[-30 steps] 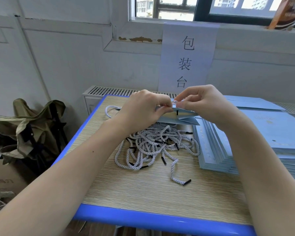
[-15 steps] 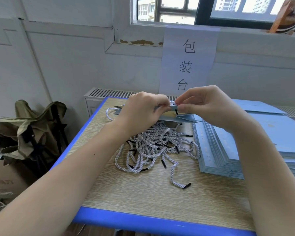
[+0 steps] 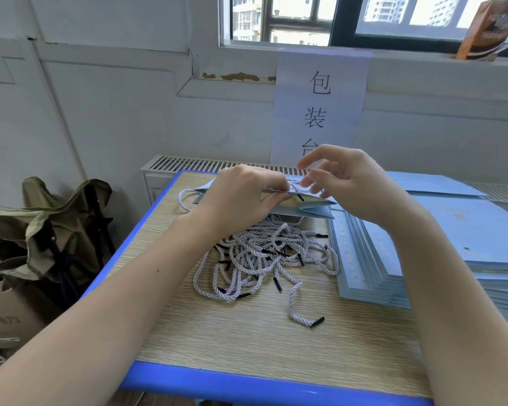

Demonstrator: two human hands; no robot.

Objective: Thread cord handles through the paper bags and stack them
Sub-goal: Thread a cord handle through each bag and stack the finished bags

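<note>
Hands meet mid-frame above the table (image 3: 247, 341). Left hand (image 3: 241, 197) pinches the blue paper bag (image 3: 314, 208). Right hand (image 3: 343, 180), pinching a moment ago, now spreads its fingers off the cord (image 3: 295, 187), so that end looks threaded.

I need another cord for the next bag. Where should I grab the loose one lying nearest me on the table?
Probably pinch the loose cord just behind its black tip, coming from above with the right hand. That end lies clear of the tangled pile on bare table, so it should lift free and be ready for threading.
</note>
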